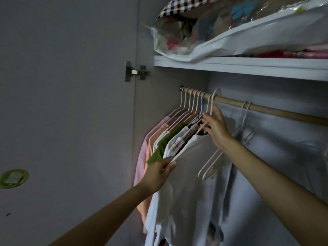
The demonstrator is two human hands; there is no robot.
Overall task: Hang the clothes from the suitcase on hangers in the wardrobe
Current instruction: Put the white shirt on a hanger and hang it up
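Head view: my right hand [215, 127] grips white shirt's hanger [211, 103] at rod [266, 108], left hand [160, 172] pinches its shoulder at 7 o'clock

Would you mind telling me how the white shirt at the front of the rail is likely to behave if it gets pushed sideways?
The white shirt hangs in soft folds, so it is probably floppy and light. Its hanger hook rides the wooden rail, so it would likely slide and swing.
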